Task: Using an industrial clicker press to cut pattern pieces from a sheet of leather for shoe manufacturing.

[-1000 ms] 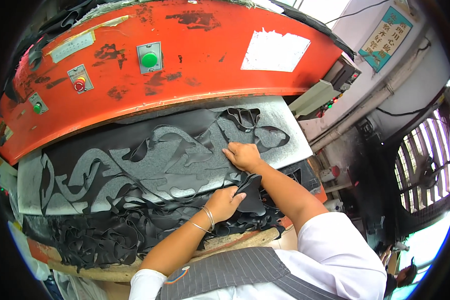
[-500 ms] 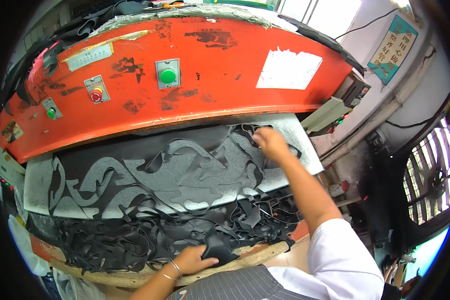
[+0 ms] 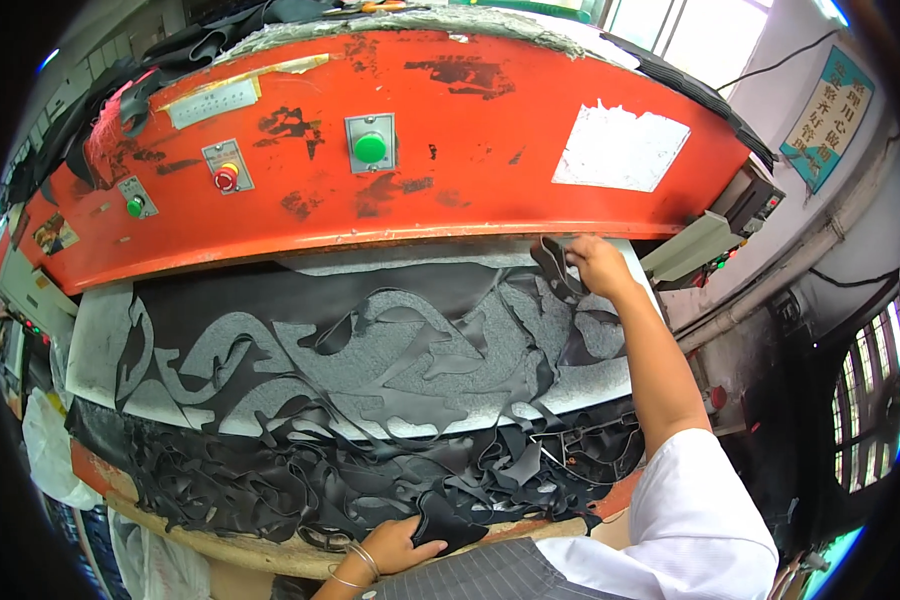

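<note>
The right hand [image 3: 598, 265] is reaching out at full arm's length under the orange press head [image 3: 420, 150], its grip pinching a dark cut leather piece [image 3: 550, 262] at the far edge of the grey cutting pad [image 3: 440, 370]. The left hand [image 3: 400, 545] is resting low at the near tabletop edge, fingers apparently closing on a black leather scrap [image 3: 445, 522].

1. Black sheet [image 3: 300, 300]: thin dark material with many curved shapes cut out, lying flat over a grey pad, spread leftward from the right hand [image 3: 598, 265], whose fingers pinch its far right corner and lift it.
2. Cut piece [image 3: 445, 522]: small, black and curved, gripped at the near edge by the left hand [image 3: 400, 545], among tangled black scraps.
</note>
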A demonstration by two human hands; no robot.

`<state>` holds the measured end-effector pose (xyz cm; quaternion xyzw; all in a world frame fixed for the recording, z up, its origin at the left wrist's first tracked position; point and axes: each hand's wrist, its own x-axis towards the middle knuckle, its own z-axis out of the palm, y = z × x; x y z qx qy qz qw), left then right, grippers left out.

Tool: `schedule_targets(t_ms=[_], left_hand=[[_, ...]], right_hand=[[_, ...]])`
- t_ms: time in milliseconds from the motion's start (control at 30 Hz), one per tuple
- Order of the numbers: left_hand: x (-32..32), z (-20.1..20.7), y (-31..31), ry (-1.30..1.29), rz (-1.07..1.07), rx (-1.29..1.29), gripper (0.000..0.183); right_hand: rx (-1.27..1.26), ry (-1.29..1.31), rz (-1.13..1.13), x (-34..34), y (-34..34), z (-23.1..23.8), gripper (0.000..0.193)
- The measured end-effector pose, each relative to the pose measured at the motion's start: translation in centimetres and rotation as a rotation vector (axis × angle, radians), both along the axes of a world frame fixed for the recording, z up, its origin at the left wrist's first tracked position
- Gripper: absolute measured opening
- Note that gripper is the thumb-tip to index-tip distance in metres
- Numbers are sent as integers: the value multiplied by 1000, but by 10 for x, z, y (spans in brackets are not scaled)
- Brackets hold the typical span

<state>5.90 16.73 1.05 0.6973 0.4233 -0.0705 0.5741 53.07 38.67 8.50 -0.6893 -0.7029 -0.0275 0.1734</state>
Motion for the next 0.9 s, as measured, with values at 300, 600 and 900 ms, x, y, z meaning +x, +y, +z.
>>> schedule_targets(t_ms=[300,600,900], left_hand=[[11,2,-6,-146,87,108,49],[7,-4,-5,-158,131,177,46],[17,4,-3,-185,195,142,40]], right_hand=[[-139,-96,336,-144,74,-24,15],[18,245,325,-130,65,-66,41],[23,305,240,-101,29,-95,60]])
